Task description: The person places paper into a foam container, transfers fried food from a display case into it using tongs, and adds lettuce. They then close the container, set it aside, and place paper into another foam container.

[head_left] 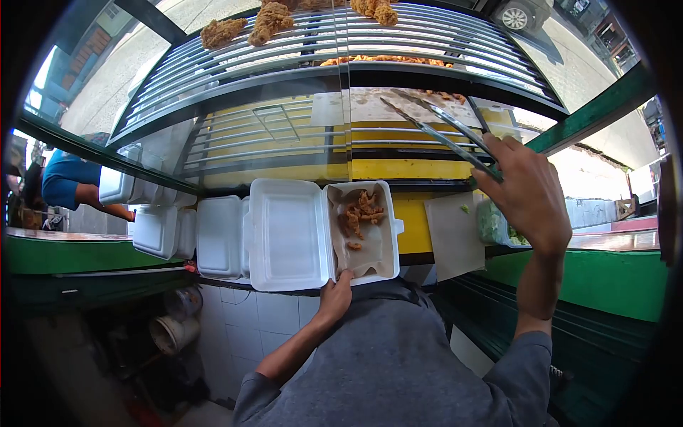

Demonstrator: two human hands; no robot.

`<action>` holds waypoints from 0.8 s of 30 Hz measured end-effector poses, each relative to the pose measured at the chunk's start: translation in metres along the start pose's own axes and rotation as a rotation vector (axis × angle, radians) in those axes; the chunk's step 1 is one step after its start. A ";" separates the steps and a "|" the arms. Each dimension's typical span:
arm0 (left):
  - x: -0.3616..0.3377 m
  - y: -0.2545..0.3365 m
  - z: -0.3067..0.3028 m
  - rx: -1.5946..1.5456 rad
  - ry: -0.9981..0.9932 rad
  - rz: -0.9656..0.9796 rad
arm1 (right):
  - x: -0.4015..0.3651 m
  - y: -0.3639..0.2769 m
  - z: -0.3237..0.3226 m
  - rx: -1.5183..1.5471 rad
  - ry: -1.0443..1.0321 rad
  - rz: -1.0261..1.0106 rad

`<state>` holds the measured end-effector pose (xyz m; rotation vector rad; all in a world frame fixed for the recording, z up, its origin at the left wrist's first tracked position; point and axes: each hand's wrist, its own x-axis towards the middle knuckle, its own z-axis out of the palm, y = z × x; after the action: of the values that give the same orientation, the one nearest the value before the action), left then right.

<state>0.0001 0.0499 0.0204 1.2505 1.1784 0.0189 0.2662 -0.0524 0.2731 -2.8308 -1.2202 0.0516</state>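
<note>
Left hand (pixel 334 299) has its fingers bent around the near edge of an open white foam box (pixel 290 235), thumb at the rim, the other fingers mostly hidden. Right hand (pixel 530 192), raised to the right of the box and higher than it, is closed around metal tongs (pixel 452 122), whose slightly parted tips point away beyond the box. Inside the box, small fried pieces (pixel 363 215) lie on a brown paper liner (pixel 373 252). Right of the box lies a pale sheet (pixel 455 245) with a green scrap on it, then a clear tub (pixel 491 224) of green leaves. Left of the box stand more foam containers (pixel 219 238). Beyond the box, a slatted rack (pixel 398 74) bears larger fried chicken pieces (pixel 272 25). Far left of the box shows another person's arm (pixel 107 204).
</note>
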 end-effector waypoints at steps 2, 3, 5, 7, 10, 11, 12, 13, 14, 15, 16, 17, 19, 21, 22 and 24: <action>0.003 -0.001 -0.004 0.033 -0.048 -0.023 | 0.038 -0.002 0.026 -0.240 0.064 -0.040; 0.002 0.000 -0.005 0.045 -0.045 -0.002 | 0.059 0.002 0.046 -0.265 0.143 -0.080; 0.000 0.000 -0.006 0.064 -0.039 0.039 | 0.102 0.000 0.067 -0.310 0.123 -0.046; 0.001 -0.001 -0.007 0.095 -0.036 0.000 | 0.125 -0.002 0.082 -0.348 0.094 -0.011; 0.004 -0.006 -0.008 0.113 -0.030 0.009 | 0.130 0.002 0.089 -0.360 0.219 -0.079; 0.005 -0.010 -0.007 0.114 -0.028 0.020 | 0.122 0.004 0.084 -0.339 0.203 -0.069; 0.006 -0.012 -0.006 0.095 -0.026 0.004 | 0.115 0.002 0.079 -0.316 0.184 -0.054; 0.009 -0.013 -0.006 0.079 -0.026 -0.010 | 0.114 0.009 0.079 -0.334 0.128 -0.055; 0.010 -0.014 -0.005 0.066 -0.027 -0.023 | 0.109 0.010 0.076 -0.319 0.138 -0.060; 0.010 -0.015 -0.004 0.070 -0.020 -0.005 | 0.102 0.011 0.070 -0.302 0.151 -0.062; 0.010 -0.015 -0.004 0.079 -0.016 0.015 | 0.097 0.012 0.067 -0.284 0.166 -0.059; 0.011 -0.015 -0.004 0.092 -0.014 0.036 | 0.098 0.015 0.067 -0.274 0.135 -0.063; 0.013 -0.018 -0.005 0.080 -0.025 0.052 | 0.105 0.016 0.067 -0.251 0.067 -0.066; 0.012 -0.019 -0.005 0.054 -0.019 0.058 | 0.118 0.008 0.070 -0.239 0.011 -0.003; 0.010 -0.017 -0.005 0.034 -0.008 0.056 | 0.123 0.009 0.078 -0.210 0.031 -0.013; 0.008 -0.011 -0.005 0.018 0.005 0.042 | 0.125 0.012 0.086 -0.207 0.179 -0.046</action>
<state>-0.0064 0.0540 0.0076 1.2914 1.1582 0.0428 0.3561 0.0335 0.1856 -2.8970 -1.3199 -0.3426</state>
